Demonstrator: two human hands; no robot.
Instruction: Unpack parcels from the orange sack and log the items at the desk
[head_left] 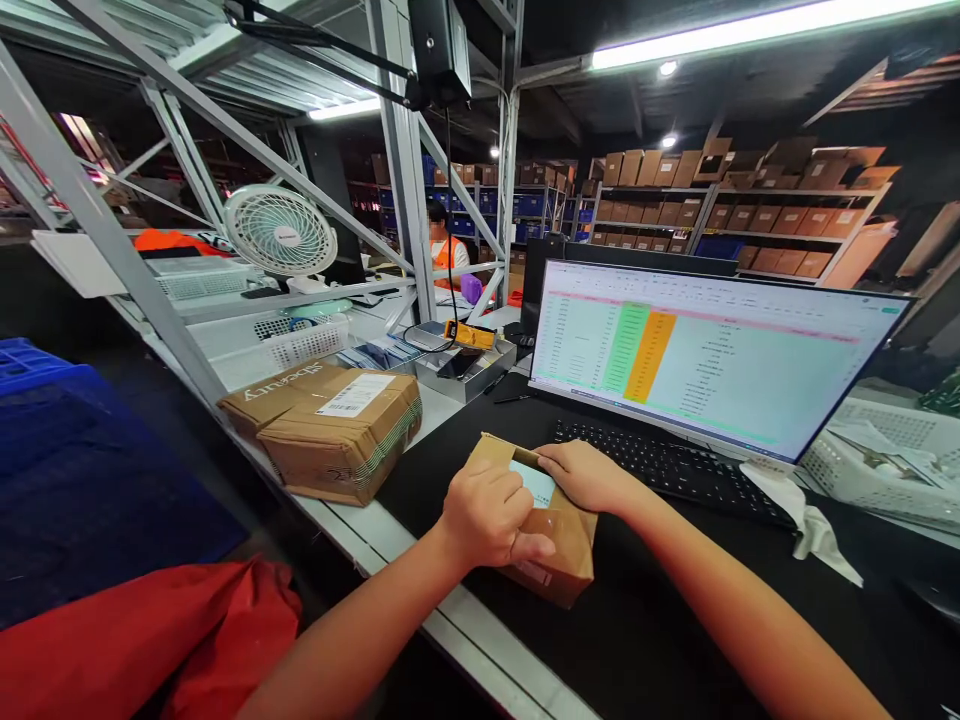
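Right hand (pixel 579 474) on box (pixel 568 550); keyboard (pixel 660 462), monitor (pixel 694 350) beyond

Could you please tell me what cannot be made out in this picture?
Head view: pale blue item at the small box, partly covered by the left hand.
Head view: text on the monitor, too small and blurred to read.
Head view: print on the white label, too small.
Head view: blue crate, cut off by the left edge.

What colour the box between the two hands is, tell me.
The box is plain cardboard brown, best seen in the head view.
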